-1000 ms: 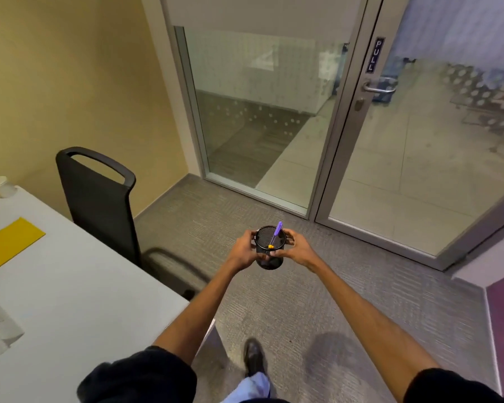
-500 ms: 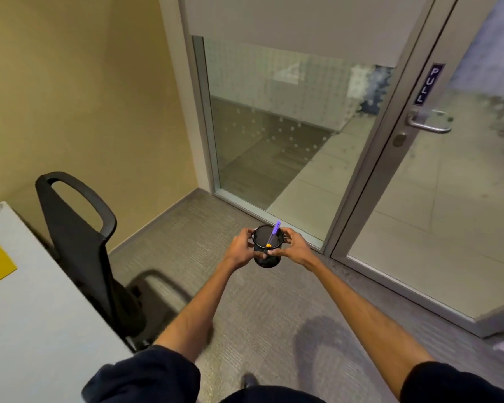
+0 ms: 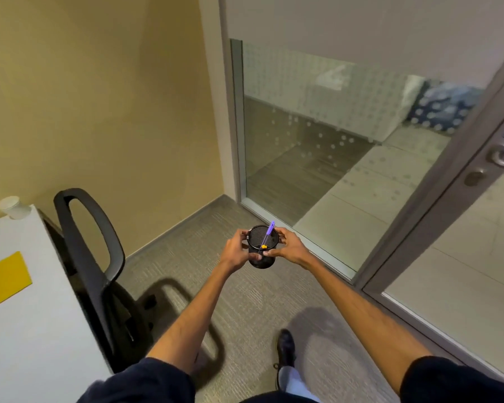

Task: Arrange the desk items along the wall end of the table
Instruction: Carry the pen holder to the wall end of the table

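Even, warm indoor light from overhead. Soft shadows of chair and arms fall on near carpet. Faint glare on glass door; wide-angle bending at edges, slight motion blur.

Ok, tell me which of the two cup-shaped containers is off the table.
The black mesh pen cup, held between both hands over the carpet. The white paper cup stands on the table's far corner by the wall.

**Worktop at the left edge**

A white worktop is seen at the left. A yellow sheet lies flat on it, and a white paper cup stands at its far corner beside the wall.
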A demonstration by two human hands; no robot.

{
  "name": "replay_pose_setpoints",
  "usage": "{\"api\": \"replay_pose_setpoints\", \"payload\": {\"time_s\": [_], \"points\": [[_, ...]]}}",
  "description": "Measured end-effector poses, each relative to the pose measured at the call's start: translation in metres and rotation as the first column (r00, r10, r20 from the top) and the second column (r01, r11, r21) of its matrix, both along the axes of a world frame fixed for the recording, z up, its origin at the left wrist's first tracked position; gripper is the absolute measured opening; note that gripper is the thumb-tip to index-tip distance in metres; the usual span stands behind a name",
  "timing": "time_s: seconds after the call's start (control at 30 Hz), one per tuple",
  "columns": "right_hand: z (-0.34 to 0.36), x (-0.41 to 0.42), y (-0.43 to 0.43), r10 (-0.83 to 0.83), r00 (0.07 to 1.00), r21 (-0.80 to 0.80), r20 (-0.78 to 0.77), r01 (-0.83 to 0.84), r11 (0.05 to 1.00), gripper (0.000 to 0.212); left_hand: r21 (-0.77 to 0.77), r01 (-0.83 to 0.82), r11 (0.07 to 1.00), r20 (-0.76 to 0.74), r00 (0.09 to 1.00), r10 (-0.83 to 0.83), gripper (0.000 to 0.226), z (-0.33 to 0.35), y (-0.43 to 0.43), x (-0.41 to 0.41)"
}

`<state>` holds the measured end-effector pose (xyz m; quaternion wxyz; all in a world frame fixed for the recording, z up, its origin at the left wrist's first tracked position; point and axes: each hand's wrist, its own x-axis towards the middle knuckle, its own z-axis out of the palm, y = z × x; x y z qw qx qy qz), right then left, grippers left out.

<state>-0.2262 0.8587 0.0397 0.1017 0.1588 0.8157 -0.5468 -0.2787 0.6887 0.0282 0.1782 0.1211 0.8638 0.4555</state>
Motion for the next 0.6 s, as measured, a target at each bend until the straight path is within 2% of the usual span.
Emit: {"api": "replay_pose_setpoints", "payload": {"time_s": [0.37,0.6], "points": [[-0.002,-0.199,0.021,0.211,0.977,-0.012,-0.030,-0.212,0.977,0.085,0.032,-0.205,0.978,0.001,0.979,0.205,0.079,0.001,0.013,-0.162],[-0.001,-0.296,0.015,0.320,0.947,-0.014,-0.027,-0.320,0.947,0.089,0.030,-0.331,0.943,0.007,0.944,0.331,0.077,0.007,0.007,-0.233]]}}
